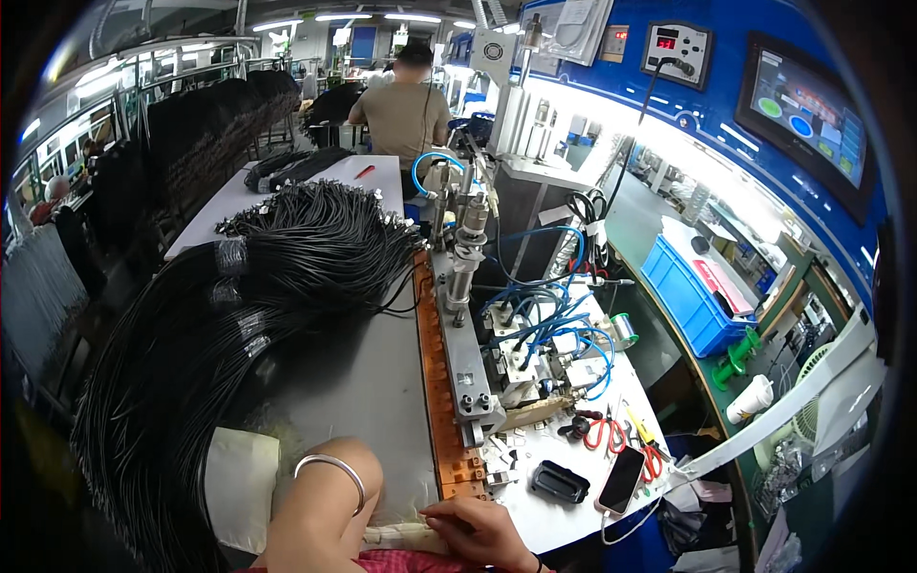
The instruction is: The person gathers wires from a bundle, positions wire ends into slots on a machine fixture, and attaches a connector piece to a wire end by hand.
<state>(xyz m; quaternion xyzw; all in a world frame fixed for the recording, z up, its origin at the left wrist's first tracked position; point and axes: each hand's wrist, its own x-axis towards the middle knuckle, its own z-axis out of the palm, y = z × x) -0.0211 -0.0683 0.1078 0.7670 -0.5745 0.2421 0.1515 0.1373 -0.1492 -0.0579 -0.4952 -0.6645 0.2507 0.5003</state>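
My left hand (pixel 352 467) is bent down at the wrist, a silver bangle (pixel 336 461) round it. Its fingers are hidden behind the wrist and forearm. My right hand (pixel 480 531) lies at the lower edge, below the end of the orange fixture rail (pixel 445 382). Its fingers are curled together towards the left; whatever they hold is too small to make out. Between the hands runs a pale strip (pixel 401 537), close to my right fingertips. Left of my left arm, a cream-coloured pad (pixel 241 477) lies against a large bundle of black cables (pixel 167 382).
A metal press with cylinders (pixel 468 248) and blue air hoses (pixel 573 306) stands along the rail. To its right lie a phone (pixel 621 480), a black tray (pixel 560 482), red-handled scissors (pixel 606 435) and a blue crate (pixel 693 291). A person (pixel 406 110) sits farther back.
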